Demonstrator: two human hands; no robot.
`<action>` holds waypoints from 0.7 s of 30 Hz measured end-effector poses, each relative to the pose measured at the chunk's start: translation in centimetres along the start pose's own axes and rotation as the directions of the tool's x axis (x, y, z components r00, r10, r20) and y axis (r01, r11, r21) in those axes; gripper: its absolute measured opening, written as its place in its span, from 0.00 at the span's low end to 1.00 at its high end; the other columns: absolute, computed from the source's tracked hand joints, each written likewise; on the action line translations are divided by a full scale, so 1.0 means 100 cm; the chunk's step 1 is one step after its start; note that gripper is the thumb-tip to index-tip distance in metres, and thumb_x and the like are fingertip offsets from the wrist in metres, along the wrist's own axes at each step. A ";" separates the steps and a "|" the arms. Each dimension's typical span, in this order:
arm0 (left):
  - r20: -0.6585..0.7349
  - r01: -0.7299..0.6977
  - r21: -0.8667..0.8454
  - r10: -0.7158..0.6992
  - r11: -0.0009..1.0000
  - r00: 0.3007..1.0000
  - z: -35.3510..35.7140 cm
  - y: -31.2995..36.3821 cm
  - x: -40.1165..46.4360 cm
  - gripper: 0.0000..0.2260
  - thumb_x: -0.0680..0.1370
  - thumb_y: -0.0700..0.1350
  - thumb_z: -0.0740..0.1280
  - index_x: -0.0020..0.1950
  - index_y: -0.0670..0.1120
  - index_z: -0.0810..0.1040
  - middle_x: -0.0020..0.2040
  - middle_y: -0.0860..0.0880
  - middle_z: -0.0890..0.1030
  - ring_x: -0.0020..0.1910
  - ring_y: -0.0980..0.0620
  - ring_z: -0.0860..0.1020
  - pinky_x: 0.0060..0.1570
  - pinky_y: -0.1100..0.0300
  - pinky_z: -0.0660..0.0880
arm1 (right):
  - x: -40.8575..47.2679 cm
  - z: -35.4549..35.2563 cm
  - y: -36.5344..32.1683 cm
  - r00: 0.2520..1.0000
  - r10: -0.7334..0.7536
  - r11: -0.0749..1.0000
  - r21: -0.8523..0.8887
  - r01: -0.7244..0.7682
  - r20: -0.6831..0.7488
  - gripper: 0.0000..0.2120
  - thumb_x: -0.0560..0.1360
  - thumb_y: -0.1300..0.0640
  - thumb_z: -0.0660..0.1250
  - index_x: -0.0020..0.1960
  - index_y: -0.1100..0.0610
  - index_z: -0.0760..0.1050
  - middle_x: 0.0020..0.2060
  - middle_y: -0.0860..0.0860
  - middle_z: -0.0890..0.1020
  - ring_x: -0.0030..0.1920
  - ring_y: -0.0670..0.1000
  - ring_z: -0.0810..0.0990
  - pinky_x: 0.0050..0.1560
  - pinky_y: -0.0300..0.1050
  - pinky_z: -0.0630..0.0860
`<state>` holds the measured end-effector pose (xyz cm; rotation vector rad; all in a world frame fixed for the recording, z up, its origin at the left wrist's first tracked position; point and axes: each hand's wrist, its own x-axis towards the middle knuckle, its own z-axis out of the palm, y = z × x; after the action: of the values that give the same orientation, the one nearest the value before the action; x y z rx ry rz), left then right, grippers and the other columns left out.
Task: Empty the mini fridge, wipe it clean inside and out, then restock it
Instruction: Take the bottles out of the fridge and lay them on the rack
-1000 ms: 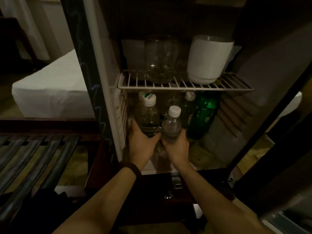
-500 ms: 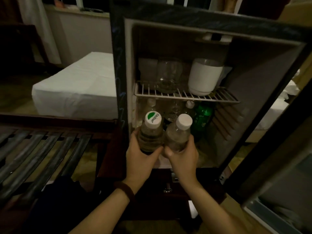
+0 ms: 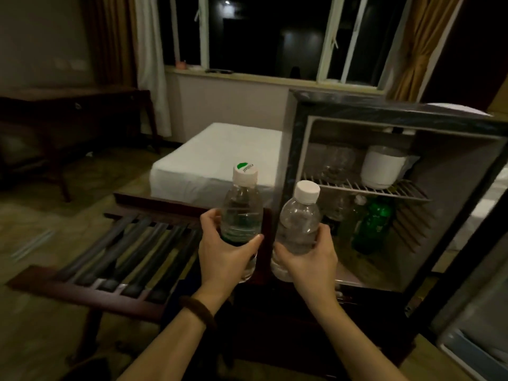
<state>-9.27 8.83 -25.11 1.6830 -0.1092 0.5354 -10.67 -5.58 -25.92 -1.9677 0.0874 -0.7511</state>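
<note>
A dim hotel room at night: a dark window (image 3: pixel 275 37) with curtains runs along the far wall, and a white bed (image 3: pixel 217 158) lies below it. The open fridge (image 3: pixel 357 111) stands at the right and serves as landmark. Far to its left sits a dark desk (image 3: pixel 74 111); nearer, just left of it, a slatted luggage rack (image 3: pixel 118 251).

In front of the fridge's left edge, the left hand (image 3: pixel 228 257) wraps its fingers and thumb round the lower half of an upright bottle (image 3: pixel 242 215) with a green-marked cap, a dark bracelet (image 3: pixel 198 309) on the wrist. Just right of it, before the fridge's opening, the right hand (image 3: pixel 308 259) grips a second bottle (image 3: pixel 299 224), white-capped and tilted slightly left. Both bottles are outside the fridge, close together but apart.

Inside, on the wire shelf (image 3: pixel 365 188), stand a glass (image 3: pixel 338 160) and a white cup (image 3: pixel 382 166). Below the shelf are a green bottle (image 3: pixel 371 226) and other clear containers, too dim to make out.
</note>
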 end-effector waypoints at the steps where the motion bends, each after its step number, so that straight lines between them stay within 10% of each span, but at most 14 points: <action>1: -0.023 -0.015 0.003 0.015 1.000 1.000 -0.012 0.001 0.002 0.30 0.63 0.43 0.79 0.55 0.56 0.63 0.47 0.61 0.74 0.46 0.67 0.75 0.41 0.76 0.71 | -0.003 0.008 -0.009 1.000 -0.001 1.000 0.022 0.000 0.025 0.27 0.61 0.52 0.78 0.55 0.50 0.68 0.50 0.49 0.77 0.51 0.47 0.76 0.49 0.38 0.73; 21: -0.148 0.188 0.392 -0.140 0.901 0.979 -0.150 -0.152 0.113 0.29 0.67 0.53 0.75 0.65 0.51 0.70 0.49 0.58 0.75 0.49 0.58 0.74 0.47 0.66 0.70 | -0.004 0.250 -0.004 0.837 0.327 0.916 0.071 -0.395 0.438 0.23 0.67 0.50 0.74 0.58 0.54 0.73 0.45 0.44 0.79 0.42 0.42 0.78 0.37 0.34 0.73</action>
<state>2.01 28.59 -33.05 2.0359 0.2448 0.5528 2.39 14.21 -33.79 -1.8415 0.1331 -0.0742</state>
